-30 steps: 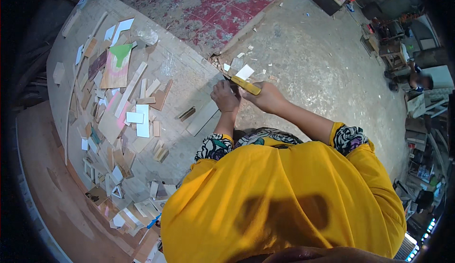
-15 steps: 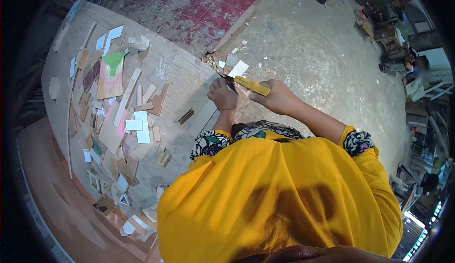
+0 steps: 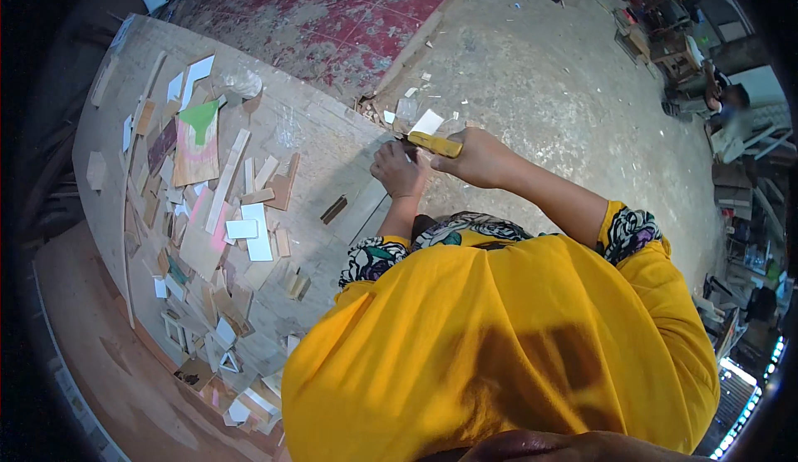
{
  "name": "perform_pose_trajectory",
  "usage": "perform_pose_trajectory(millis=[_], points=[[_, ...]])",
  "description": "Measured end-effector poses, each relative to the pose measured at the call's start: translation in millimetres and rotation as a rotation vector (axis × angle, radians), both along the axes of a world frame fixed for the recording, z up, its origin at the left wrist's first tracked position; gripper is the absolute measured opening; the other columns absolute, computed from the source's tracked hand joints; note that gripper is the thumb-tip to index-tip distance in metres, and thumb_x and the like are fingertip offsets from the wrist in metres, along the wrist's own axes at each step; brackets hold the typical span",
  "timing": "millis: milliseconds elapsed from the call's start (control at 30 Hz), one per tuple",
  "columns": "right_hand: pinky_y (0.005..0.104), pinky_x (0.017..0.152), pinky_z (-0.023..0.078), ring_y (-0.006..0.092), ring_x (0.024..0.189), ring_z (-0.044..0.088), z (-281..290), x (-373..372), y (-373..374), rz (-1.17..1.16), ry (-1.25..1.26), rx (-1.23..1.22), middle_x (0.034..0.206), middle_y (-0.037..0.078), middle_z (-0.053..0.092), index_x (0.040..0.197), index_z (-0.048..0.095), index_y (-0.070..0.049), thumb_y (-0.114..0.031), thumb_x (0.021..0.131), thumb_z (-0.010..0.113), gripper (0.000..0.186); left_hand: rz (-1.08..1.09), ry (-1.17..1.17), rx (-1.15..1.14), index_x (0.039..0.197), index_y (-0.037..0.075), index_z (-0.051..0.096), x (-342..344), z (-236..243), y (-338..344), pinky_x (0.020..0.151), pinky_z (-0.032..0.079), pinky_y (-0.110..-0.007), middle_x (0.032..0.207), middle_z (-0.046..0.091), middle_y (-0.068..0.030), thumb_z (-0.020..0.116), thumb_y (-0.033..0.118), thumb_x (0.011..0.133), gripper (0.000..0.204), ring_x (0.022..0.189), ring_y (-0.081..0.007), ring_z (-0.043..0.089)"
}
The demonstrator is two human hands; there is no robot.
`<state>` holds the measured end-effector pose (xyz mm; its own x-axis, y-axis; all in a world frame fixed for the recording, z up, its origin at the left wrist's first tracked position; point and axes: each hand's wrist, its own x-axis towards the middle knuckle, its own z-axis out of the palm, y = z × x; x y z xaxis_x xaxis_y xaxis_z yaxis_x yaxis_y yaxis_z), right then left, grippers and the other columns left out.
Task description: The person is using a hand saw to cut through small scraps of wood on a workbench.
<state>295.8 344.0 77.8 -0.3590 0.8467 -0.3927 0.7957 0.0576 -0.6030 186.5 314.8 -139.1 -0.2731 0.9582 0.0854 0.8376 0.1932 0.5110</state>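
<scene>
At the table's right corner, my left hand (image 3: pixel 399 168) is bent over the edge, its fingers curled down on a small dark piece I cannot make out. My right hand (image 3: pixel 480 159) grips the yellow handle of a hand tool (image 3: pixel 434 143) just to the right of it. The tool's dark front end points left, over the fingers of my left hand; its exact kind is hard to tell. A short brown block with dark slots (image 3: pixel 334 209) lies on the table near my left wrist.
The wooden table (image 3: pixel 320 142) carries many wood offcuts on its left, including a green-and-pink painted board (image 3: pixel 198 150) and white pieces (image 3: pixel 259 242). Scraps lie on the concrete floor (image 3: pixel 532 88) beyond the corner. A person (image 3: pixel 731 104) sits at far right among furniture.
My right hand and the yellow-handled tool have moved a little left, closer to my left hand. Less of the dark front end shows. The whole view has shifted slightly.
</scene>
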Motion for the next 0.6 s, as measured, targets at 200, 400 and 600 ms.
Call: perform_pose_trajectory(millis=[200,400,600], points=[[0.0394,0.070,0.048,0.0371,0.077,0.061,-68.6,12.1,14.1,-0.137,0.017,-0.119,0.081,0.021,0.064,0.093,0.066,-0.004,-0.037,0.077,0.065,0.036,-0.018,-0.057,0.021,0.094,0.010,0.054,-0.4,9.5,-0.8,0.083,0.035,-0.047,0.104,0.051,-0.0095,0.067,0.025,0.065,0.035,0.101,-0.0293,0.047],[0.0402,0.070,0.048,0.0377,0.076,0.061,-6.1,0.6,0.7,-0.074,0.015,-0.148,0.080,0.022,0.064,0.092,0.066,-0.002,-0.036,0.077,0.065,0.037,0.002,-0.042,0.037,0.093,0.010,0.054,-6.9,-10.0,-1.1,0.081,0.035,-0.047,0.102,0.051,-0.0098,0.068,0.029,0.066,0.036,0.100,-0.0293,0.048],[0.0397,0.066,0.048,0.0366,0.071,0.062,-22.7,8.1,11.5,-0.044,-0.001,-0.125,0.074,0.022,0.063,0.092,0.066,-0.001,-0.038,0.078,0.065,0.039,0.022,-0.016,0.050,0.094,0.010,0.055,1.3,-13.1,2.9,0.082,0.035,-0.046,0.103,0.051,-0.0093,0.066,0.028,0.068,0.033,0.101,-0.0290,0.047]])
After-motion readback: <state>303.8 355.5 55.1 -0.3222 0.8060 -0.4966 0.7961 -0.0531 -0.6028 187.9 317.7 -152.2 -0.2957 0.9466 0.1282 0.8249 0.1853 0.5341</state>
